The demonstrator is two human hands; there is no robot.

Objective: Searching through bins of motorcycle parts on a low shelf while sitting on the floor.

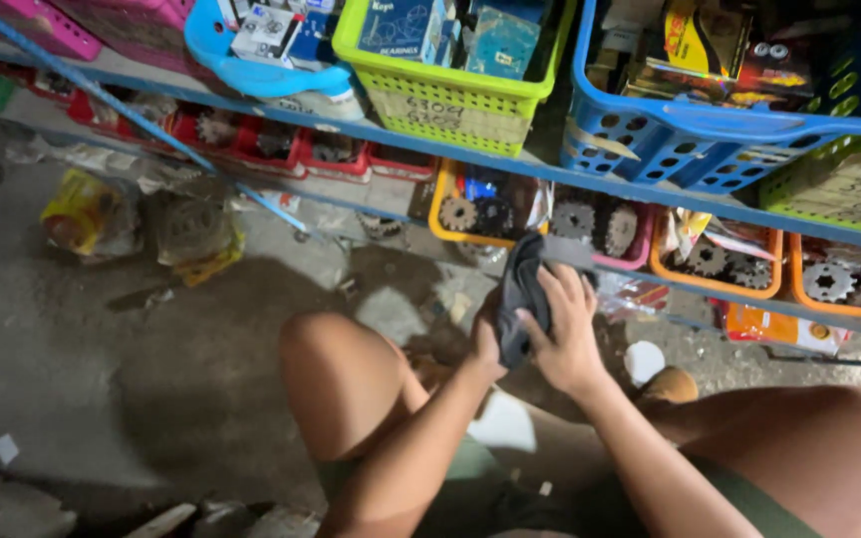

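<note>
- Bare knees [336,369] rise closest to the lens, the person crouched low over a dusty concrete floor [102,359].
- Between the knees, both hands meet on a dark, crumpled cloth [522,289], held up in front of the lowest shelf.
- Right hand [565,334] lies over the cloth from the near side, fingers curled onto it, gripping.
- Left hand [485,339] is mostly hidden behind the cloth; it seems to clasp the underside, though the thumb alone shows clearly.
- Just beyond the cloth, an orange tray [470,214] and a pink tray [605,234] hold metal sprockets.
- Overhead on the blue shelf rail [550,169] stand a lime-green basket [450,90] and a blue basket [729,110], both packed with boxed parts.
- Off to the left, plastic-bagged sprockets [186,234] lie on the floor, well apart from the hands.
</note>
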